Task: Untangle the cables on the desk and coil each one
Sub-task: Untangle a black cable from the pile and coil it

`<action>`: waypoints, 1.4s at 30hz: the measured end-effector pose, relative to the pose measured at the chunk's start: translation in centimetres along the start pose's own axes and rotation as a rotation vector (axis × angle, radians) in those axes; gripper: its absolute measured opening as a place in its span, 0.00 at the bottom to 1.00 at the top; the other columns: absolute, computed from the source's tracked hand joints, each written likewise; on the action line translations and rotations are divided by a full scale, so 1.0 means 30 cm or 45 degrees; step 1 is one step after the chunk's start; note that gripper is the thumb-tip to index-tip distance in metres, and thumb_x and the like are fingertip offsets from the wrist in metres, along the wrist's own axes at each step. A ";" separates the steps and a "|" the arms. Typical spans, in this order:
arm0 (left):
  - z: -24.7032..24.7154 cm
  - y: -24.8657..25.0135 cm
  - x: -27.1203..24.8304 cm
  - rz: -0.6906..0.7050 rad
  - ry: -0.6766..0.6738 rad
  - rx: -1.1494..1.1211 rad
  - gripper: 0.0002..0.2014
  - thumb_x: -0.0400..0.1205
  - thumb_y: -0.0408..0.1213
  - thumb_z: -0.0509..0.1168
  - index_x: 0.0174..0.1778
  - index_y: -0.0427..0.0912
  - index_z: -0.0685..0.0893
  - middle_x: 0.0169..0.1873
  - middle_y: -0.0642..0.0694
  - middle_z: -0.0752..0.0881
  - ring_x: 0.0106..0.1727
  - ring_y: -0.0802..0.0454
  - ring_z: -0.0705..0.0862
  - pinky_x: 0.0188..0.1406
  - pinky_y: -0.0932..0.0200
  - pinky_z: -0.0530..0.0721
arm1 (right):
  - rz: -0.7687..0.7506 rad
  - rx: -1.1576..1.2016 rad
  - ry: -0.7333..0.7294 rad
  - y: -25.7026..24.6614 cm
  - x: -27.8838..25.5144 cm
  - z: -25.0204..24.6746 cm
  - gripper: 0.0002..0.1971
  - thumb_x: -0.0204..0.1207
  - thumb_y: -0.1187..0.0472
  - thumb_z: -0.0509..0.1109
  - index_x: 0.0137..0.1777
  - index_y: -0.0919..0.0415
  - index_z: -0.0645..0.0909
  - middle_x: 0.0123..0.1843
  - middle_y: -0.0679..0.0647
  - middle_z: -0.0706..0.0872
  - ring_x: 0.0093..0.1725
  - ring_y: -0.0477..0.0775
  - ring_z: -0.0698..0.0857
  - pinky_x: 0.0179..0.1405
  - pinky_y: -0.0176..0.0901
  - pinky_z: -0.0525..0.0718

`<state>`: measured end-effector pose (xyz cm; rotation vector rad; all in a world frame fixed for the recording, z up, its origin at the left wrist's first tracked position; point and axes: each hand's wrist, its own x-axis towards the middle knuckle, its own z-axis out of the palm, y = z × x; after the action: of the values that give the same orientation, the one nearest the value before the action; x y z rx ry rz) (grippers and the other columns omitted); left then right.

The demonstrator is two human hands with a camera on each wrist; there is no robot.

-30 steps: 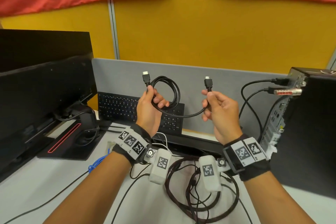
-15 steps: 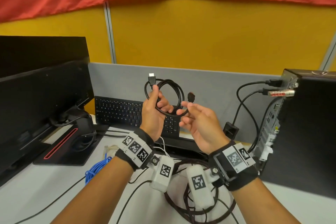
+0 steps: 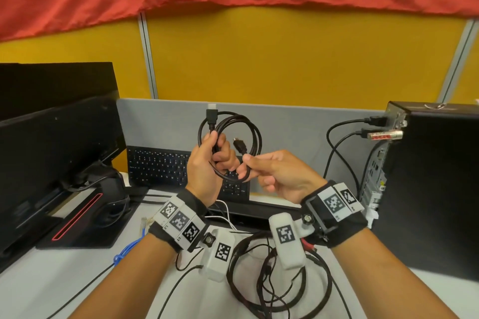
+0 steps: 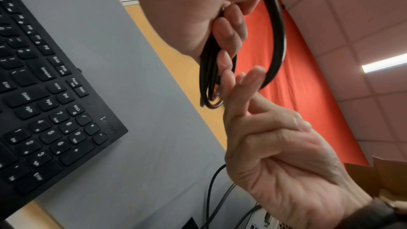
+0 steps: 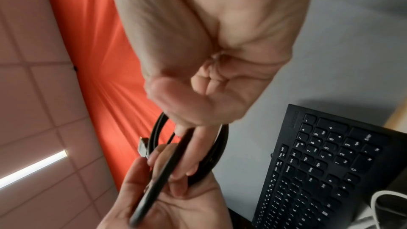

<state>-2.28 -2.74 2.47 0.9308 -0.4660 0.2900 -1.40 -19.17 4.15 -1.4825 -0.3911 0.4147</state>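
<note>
A black cable point(image 3: 255, 137) with a plug at each end is wound into a coil, held up in front of the grey partition. My left hand point(image 3: 217, 155) grips the coil at its left side, one plug point(image 3: 211, 115) sticking up above the fist. The other plug point(image 3: 239, 145) hangs inside the loop. My right hand point(image 3: 247, 163) pinches the coil's lower strand right beside the left hand. In the left wrist view the coil point(image 4: 277, 32) runs through my curled left fingers. In the right wrist view the cable point(image 5: 158, 189) crosses my left palm. A tangle of dark cables point(image 3: 280, 292) lies on the desk under my wrists.
A blue cable point(image 3: 129, 248) and a thin white cable point(image 3: 225, 212) lie on the desk. A black keyboard point(image 3: 155, 166) leans on the partition. A monitor point(image 3: 51, 150) stands at the left, and a PC tower point(image 3: 435, 189) with plugged cables at the right.
My right hand has moved left to the left hand, bringing the cable's free end in. The straight stretch between the hands has become another loop of the coil.
</note>
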 end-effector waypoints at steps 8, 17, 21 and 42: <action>0.028 0.008 -0.009 0.001 -0.032 0.008 0.14 0.83 0.45 0.56 0.35 0.43 0.68 0.19 0.54 0.61 0.20 0.56 0.58 0.24 0.59 0.60 | -0.024 -0.299 0.594 0.022 0.020 0.020 0.22 0.67 0.45 0.85 0.32 0.59 0.77 0.23 0.53 0.79 0.17 0.48 0.74 0.17 0.37 0.72; 0.067 0.006 -0.009 -0.004 -0.110 0.049 0.16 0.82 0.41 0.59 0.31 0.45 0.63 0.19 0.53 0.60 0.20 0.55 0.58 0.26 0.56 0.57 | -0.240 0.470 0.318 0.027 0.036 0.034 0.15 0.81 0.73 0.69 0.61 0.54 0.80 0.36 0.56 0.89 0.39 0.53 0.89 0.41 0.52 0.90; 0.074 0.028 -0.003 0.024 -0.097 0.000 0.18 0.83 0.41 0.59 0.33 0.45 0.56 0.19 0.52 0.57 0.19 0.55 0.55 0.24 0.58 0.57 | -0.268 0.569 0.191 0.021 0.024 0.031 0.04 0.80 0.64 0.73 0.53 0.59 0.85 0.42 0.58 0.87 0.41 0.53 0.88 0.51 0.52 0.87; 0.073 0.088 -0.009 -0.013 0.031 -0.025 0.15 0.80 0.47 0.63 0.31 0.43 0.73 0.17 0.55 0.61 0.18 0.57 0.57 0.22 0.59 0.57 | -0.188 0.925 0.681 0.021 0.059 -0.025 0.09 0.86 0.72 0.63 0.56 0.70 0.85 0.45 0.62 0.88 0.41 0.54 0.88 0.33 0.42 0.92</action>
<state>-4.22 -3.07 5.29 0.9096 -0.4407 0.2866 0.48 -18.91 3.48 -0.7950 0.0845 0.0142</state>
